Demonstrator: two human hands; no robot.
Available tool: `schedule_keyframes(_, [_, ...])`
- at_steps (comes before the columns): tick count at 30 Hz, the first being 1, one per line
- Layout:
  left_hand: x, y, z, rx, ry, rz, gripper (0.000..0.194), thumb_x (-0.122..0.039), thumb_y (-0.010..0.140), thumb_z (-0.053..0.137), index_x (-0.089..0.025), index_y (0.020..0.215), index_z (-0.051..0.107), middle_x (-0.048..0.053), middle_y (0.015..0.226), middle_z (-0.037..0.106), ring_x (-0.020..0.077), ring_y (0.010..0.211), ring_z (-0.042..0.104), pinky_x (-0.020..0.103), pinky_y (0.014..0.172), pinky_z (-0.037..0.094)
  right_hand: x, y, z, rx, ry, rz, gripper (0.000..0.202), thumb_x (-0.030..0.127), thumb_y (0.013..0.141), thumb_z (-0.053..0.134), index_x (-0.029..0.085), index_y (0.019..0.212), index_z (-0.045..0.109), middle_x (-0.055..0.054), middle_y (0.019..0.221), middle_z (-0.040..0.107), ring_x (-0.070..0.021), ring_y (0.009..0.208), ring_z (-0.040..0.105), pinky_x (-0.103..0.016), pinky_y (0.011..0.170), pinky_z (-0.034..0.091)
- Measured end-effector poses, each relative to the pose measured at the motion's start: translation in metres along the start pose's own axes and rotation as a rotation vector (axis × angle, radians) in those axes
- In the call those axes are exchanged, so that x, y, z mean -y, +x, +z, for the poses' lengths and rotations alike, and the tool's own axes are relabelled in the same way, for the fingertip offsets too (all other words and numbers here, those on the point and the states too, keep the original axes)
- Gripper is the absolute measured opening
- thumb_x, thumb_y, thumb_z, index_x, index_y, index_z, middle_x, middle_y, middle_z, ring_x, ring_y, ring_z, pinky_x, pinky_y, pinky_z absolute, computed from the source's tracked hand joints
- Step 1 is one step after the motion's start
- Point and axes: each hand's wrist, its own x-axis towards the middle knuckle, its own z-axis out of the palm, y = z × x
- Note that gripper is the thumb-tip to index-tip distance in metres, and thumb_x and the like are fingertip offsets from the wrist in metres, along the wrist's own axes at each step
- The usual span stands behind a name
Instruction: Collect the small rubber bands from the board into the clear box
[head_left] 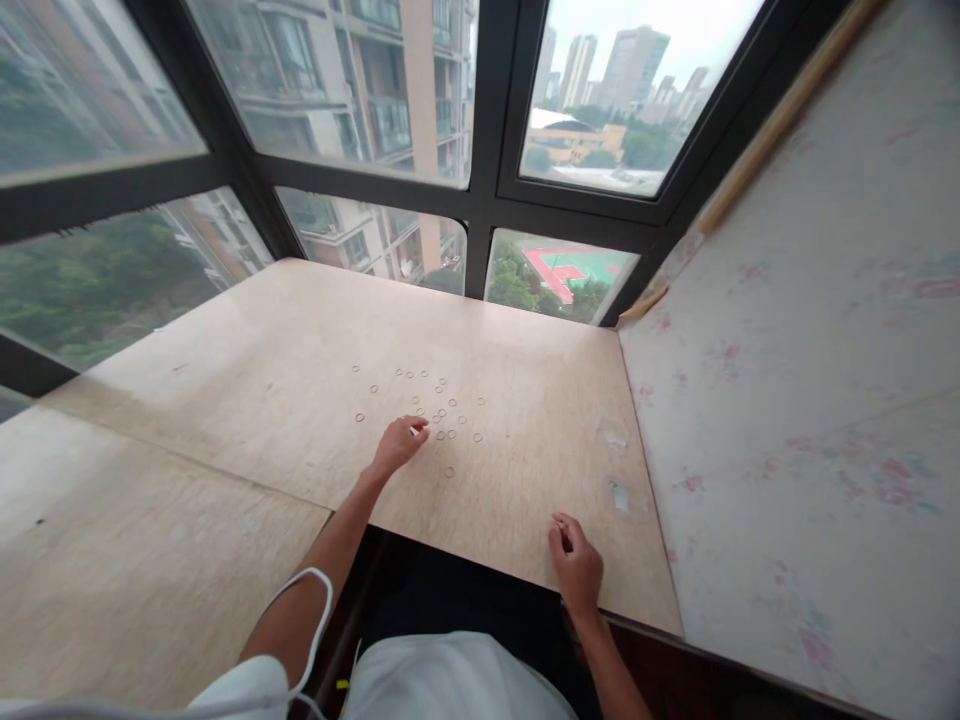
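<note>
Many small thin rings, some reddish, lie scattered over the pale wooden board. My left hand is among them, palm down, with its fingers curled toward the thumb. Too small to make out is whatever may be between those fingertips. Just right of it lie a ring and several others; a lone ring is nearer to me, and a reddish ring sits to its left. Near the board's front edge, my right hand is closed in a pinch, and anything in it is hidden.
Two small clear plastic bags lie along the right side, beside the flower-patterned wall. Dark window frames border the back. A white cable loops over my left arm. A seam crosses the board on the left.
</note>
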Motion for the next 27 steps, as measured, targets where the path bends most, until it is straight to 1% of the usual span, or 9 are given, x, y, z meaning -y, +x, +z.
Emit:
schedule_keyframes(4, [-0.006,0.003,0.009,0.072,0.031,0.055,0.028,-0.028,0.079,0.056,-0.017,0.101,0.07,0.006,0.092,0.07,0.0168,0.075,0.063,0.028,0.076,0.048,-0.002,-0.002,0.0,-0.01,0.005,-0.023,0.043,0.045,0.086,0.04,0.016,0.097,0.07,-0.008,0.079,0.073,-0.02,0.068,0.068,-0.025,0.061,0.047])
schedule_keyframes(7, [-0.014,0.009,0.015,0.109,0.071,0.086,0.03,-0.025,0.079,0.056,-0.015,0.105,0.068,0.007,0.094,0.069,0.0172,0.078,0.062,0.028,0.077,0.047,-0.002,-0.003,0.001,-0.011,-0.001,-0.029,0.043,0.045,0.087,0.04,0.016,0.098,0.069,-0.007,0.078,0.073,-0.0199,0.067,0.068,-0.025,0.06,0.046])
schedule_keyframes(11, [-0.022,0.017,0.016,0.139,0.142,0.121,0.034,-0.022,0.078,0.056,-0.016,0.11,0.066,0.009,0.099,0.066,0.0189,0.085,0.061,0.029,0.079,0.046,-0.003,-0.003,0.002,-0.028,-0.008,-0.03,0.044,0.046,0.087,0.039,0.015,0.097,0.069,-0.008,0.076,0.073,-0.02,0.066,0.067,-0.026,0.06,0.046])
schedule_keyframes(14, [-0.024,0.015,0.015,0.152,0.182,0.14,0.035,-0.023,0.078,0.057,-0.018,0.111,0.065,0.009,0.102,0.064,0.0204,0.091,0.06,0.029,0.08,0.045,-0.003,-0.003,0.002,-0.035,-0.007,-0.034,0.044,0.046,0.088,0.039,0.016,0.097,0.07,-0.008,0.077,0.073,-0.0199,0.066,0.067,-0.026,0.06,0.046])
schedule_keyframes(17, [-0.022,0.007,0.016,0.16,0.237,0.163,0.03,-0.026,0.079,0.056,-0.021,0.107,0.067,0.008,0.108,0.061,0.0208,0.092,0.06,0.029,0.077,0.044,-0.002,-0.002,0.001,-0.029,-0.012,-0.035,0.043,0.044,0.088,0.039,0.016,0.097,0.07,-0.007,0.076,0.073,-0.0196,0.066,0.068,-0.025,0.06,0.046])
schedule_keyframes(21, [-0.022,-0.004,0.02,0.167,0.355,0.238,0.027,-0.032,0.083,0.054,-0.026,0.105,0.067,0.006,0.107,0.059,0.0185,0.085,0.059,0.026,0.069,0.043,-0.001,-0.002,0.001,-0.025,-0.019,-0.034,0.042,0.043,0.088,0.039,0.016,0.096,0.07,-0.007,0.074,0.072,-0.0196,0.065,0.068,-0.025,0.059,0.047])
schedule_keyframes(23, [-0.024,-0.005,0.024,0.147,0.402,0.282,0.026,-0.033,0.085,0.051,-0.025,0.102,0.068,0.007,0.104,0.058,0.0184,0.083,0.058,0.026,0.067,0.041,-0.002,-0.002,0.001,-0.024,-0.012,-0.043,0.042,0.043,0.088,0.039,0.016,0.096,0.07,-0.007,0.076,0.073,-0.0195,0.067,0.068,-0.025,0.061,0.047])
schedule_keyframes(27, [-0.026,0.001,0.032,0.108,0.453,0.343,0.027,-0.029,0.087,0.046,-0.017,0.085,0.071,0.011,0.095,0.058,0.0199,0.079,0.056,0.03,0.068,0.04,-0.002,-0.002,0.001,-0.021,0.001,-0.059,0.041,0.043,0.088,0.04,0.017,0.095,0.07,-0.007,0.078,0.073,-0.019,0.068,0.068,-0.026,0.063,0.048])
